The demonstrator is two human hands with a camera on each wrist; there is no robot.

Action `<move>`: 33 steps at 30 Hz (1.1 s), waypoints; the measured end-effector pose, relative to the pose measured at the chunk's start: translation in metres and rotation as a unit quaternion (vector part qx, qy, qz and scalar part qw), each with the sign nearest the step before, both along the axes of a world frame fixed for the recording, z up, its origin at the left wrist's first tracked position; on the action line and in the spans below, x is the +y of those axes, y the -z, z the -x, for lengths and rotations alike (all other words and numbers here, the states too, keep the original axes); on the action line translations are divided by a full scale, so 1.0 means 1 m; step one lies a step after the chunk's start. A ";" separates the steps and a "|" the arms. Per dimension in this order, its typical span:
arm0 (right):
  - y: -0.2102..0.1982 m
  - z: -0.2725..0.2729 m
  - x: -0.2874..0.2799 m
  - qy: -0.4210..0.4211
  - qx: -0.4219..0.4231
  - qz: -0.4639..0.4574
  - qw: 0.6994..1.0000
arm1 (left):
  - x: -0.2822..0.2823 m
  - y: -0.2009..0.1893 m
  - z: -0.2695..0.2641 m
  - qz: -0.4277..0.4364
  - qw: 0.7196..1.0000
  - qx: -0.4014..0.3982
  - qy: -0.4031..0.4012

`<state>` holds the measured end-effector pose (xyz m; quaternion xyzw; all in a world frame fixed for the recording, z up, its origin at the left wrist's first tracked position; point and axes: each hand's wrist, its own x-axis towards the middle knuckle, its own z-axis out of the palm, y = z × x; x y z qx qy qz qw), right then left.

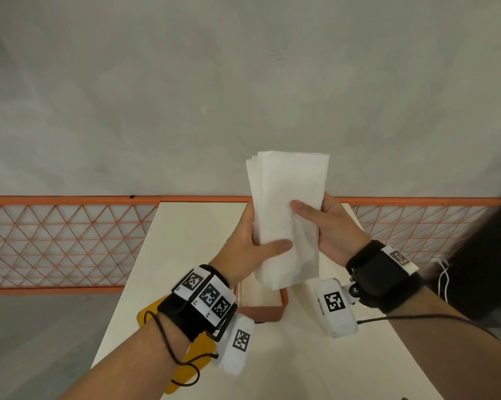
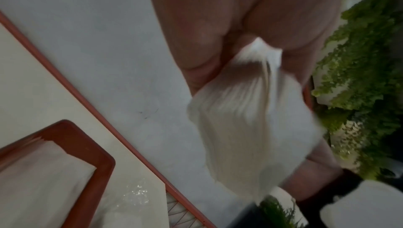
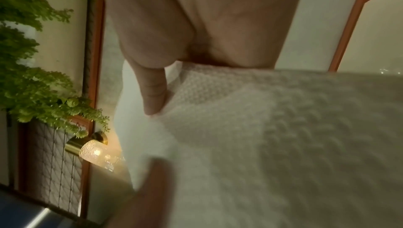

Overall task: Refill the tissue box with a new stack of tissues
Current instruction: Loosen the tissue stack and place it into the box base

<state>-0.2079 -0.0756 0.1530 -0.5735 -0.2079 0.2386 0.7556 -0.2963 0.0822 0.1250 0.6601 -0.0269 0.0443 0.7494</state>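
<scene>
Both hands hold a white stack of tissues [image 1: 288, 215] upright above the table. My left hand [image 1: 253, 243] grips its lower left edge, thumb across the front. My right hand [image 1: 321, 223] grips the right edge, thumb pressed on the front. The stack [image 2: 250, 128] looks blurred in the left wrist view, and its embossed face [image 3: 272, 137] fills the right wrist view under my thumb. Below the stack sits the open orange tissue box [image 1: 281, 308], its rim [image 2: 91, 147] also in the left wrist view, with white tissue inside.
The box stands on a cream table [image 1: 191, 232]. A yellow flat object [image 1: 191, 362] lies under my left forearm at the table's left edge. An orange lattice rail [image 1: 64, 241] runs behind. Green plants [image 2: 359, 76] and a lit brass lamp [image 3: 91, 149] are nearby.
</scene>
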 end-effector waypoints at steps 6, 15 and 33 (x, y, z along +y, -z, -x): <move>0.003 -0.003 -0.002 -0.004 0.007 -0.005 1.000 | 0.011 0.005 0.003 -0.009 1.000 0.024 0.017; -0.002 0.000 -0.006 -0.003 0.023 -0.004 1.000 | 0.011 0.017 0.012 0.033 0.995 0.061 0.066; -0.005 -0.016 -0.025 0.034 0.083 -0.083 0.992 | 0.026 0.022 0.013 0.043 0.997 0.061 -0.032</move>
